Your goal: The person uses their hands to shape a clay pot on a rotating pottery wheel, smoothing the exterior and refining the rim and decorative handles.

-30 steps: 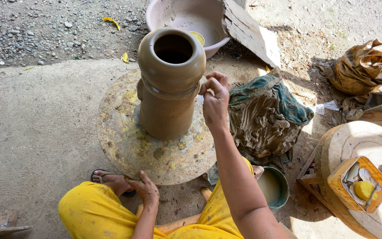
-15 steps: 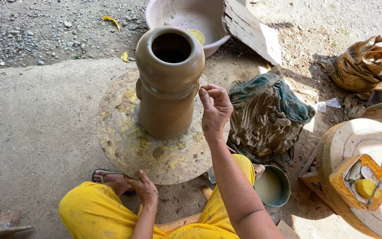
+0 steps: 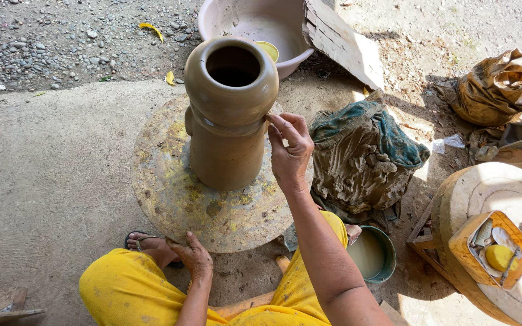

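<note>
A tall brown wet clay pot [image 3: 228, 115] with a round open mouth stands on a round potter's wheel disc [image 3: 170, 193] on the ground. My right hand [image 3: 288, 151] is raised beside the pot's right side, its pinched fingertips touching the groove under the bulging top; a small tool may be between them, too small to tell. My left hand [image 3: 193, 258] rests on the near rim of the wheel disc, fingers curled over its edge. My yellow-clad legs and a sandalled foot [image 3: 146, 244] are below.
A cloth-covered lump of clay [image 3: 360, 157] lies right of the wheel. A pink basin [image 3: 255, 24] and a wooden board [image 3: 339, 39] sit behind. A small bucket of slip [image 3: 373, 253], a wooden tool box [image 3: 493, 247] on a round stump [image 3: 490, 193], and a crumpled bag [image 3: 499, 81] are to the right.
My right hand has moved from open air beside the pot in to touch the groove below its bulging top. My left hand stays on the wheel's rim.
</note>
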